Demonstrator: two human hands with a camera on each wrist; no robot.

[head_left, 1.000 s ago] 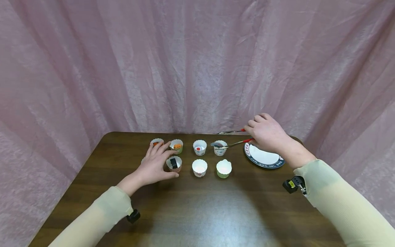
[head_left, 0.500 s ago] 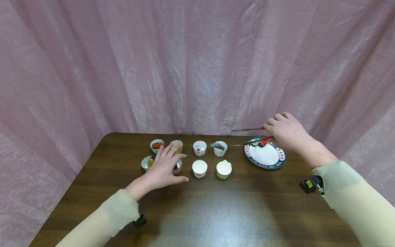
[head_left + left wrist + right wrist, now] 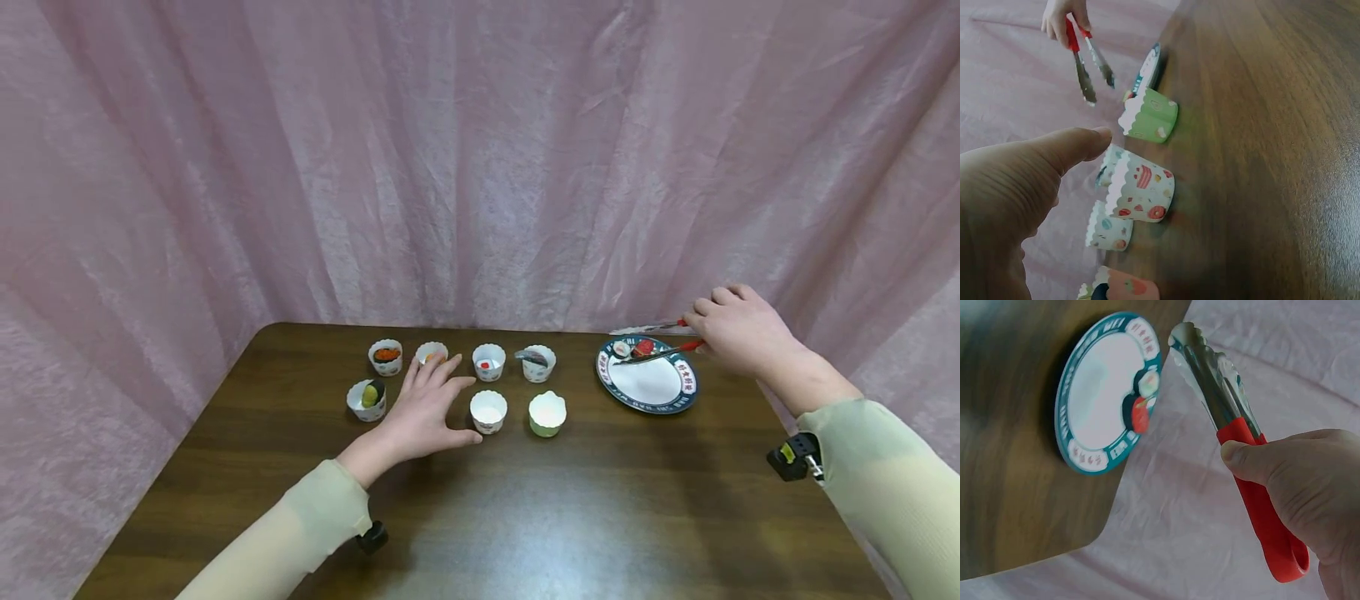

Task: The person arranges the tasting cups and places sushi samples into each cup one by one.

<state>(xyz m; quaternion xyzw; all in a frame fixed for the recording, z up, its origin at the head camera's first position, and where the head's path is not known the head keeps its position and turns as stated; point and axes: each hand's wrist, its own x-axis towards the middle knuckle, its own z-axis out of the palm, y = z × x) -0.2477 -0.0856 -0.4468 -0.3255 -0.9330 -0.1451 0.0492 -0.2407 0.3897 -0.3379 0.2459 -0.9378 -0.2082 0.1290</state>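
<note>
My right hand point(image 3: 738, 329) grips a pair of red-handled metal tongs point(image 3: 1255, 503), their arms spread with nothing between the tips. In the head view the tongs overlap the blue-rimmed plate point(image 3: 645, 387). Two small sushi pieces lie at the plate's far side: a whitish round one point(image 3: 1149, 382) and a red-topped one point(image 3: 1140, 417). My left hand point(image 3: 423, 412), fingers spread and thumb apart, hovers by the paper cups and holds nothing. Its thumb lies near a white patterned cup point(image 3: 1141, 190). A peach cup point(image 3: 1138, 287), hidden in the head view, shows in the left wrist view.
At the left stand a cup with an orange-topped piece point(image 3: 387, 356) and one with a green-topped piece point(image 3: 370, 395). Further cups hold a red-dotted piece point(image 3: 485, 365) and a dark grey piece point(image 3: 532, 357). A green cup point(image 3: 547, 427) stands nearer the front. A pink curtain point(image 3: 480, 167) hangs behind.
My right hand has carried the tongs rightward from the back cups to the plate. My left hand has shifted right, uncovering the two leftmost cups.
</note>
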